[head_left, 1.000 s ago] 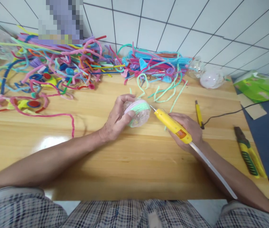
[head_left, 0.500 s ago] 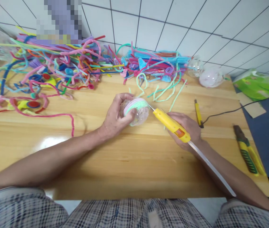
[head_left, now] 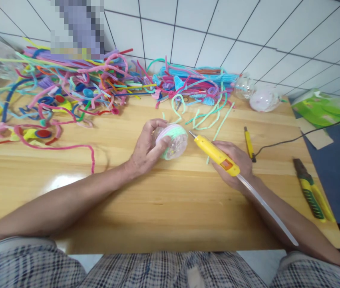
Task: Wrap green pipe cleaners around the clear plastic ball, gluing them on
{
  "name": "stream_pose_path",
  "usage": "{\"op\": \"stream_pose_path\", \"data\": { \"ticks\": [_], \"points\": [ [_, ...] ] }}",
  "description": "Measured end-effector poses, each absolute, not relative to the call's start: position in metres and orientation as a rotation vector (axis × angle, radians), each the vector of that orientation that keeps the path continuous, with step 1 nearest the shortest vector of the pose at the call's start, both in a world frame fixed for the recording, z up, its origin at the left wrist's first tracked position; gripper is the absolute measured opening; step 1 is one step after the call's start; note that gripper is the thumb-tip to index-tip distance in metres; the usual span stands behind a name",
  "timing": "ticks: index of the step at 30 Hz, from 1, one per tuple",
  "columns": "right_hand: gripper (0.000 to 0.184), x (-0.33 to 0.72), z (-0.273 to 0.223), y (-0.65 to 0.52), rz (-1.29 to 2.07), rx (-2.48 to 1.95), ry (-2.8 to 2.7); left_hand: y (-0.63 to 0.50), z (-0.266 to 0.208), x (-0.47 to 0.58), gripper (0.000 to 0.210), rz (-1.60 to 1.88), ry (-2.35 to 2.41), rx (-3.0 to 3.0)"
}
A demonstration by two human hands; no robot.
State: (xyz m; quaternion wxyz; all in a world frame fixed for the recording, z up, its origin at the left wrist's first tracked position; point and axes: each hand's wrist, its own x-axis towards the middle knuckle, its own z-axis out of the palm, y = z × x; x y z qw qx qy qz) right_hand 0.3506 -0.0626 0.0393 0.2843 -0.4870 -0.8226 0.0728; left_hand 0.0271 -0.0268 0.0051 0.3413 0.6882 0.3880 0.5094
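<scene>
Yellow glue gun [head_left: 211,150], held by the right hand [head_left: 240,158] beside the ball [head_left: 178,147], needs steady aim; left hand [head_left: 145,151] holds the ball, best motionless.

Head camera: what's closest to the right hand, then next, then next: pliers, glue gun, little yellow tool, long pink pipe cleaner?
1. Glue gun, inside the right hand.
2. Little yellow tool, just right of that hand.
3. Pliers, near the right edge of the table.
4. Long pink pipe cleaner, over on the left.
</scene>
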Motion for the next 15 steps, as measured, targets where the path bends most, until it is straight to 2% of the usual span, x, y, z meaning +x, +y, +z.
{"op": "stream_pose_path", "data": {
  "ticks": [4, 8, 15],
  "points": [
    [0.032, 0.3484, 0.0395, -0.0665, 0.21, -1.317, -2.191, -0.028, 0.0026, 0.0277, 0.05, 1.324, 0.953, 1.817],
    [0.032, 0.346, 0.0428, -0.0691, 0.222, -1.282, -2.196, -0.0256, 0.0012, 0.0304, 0.069, 1.34, 0.929, 2.024],
    [0.031, 0.3475, 0.0406, -0.0653, 0.309, -1.153, -2.324, -0.0219, 0.0009, 0.0319, 0.09, 1.295, 0.951, 2.191]
  ]
}}
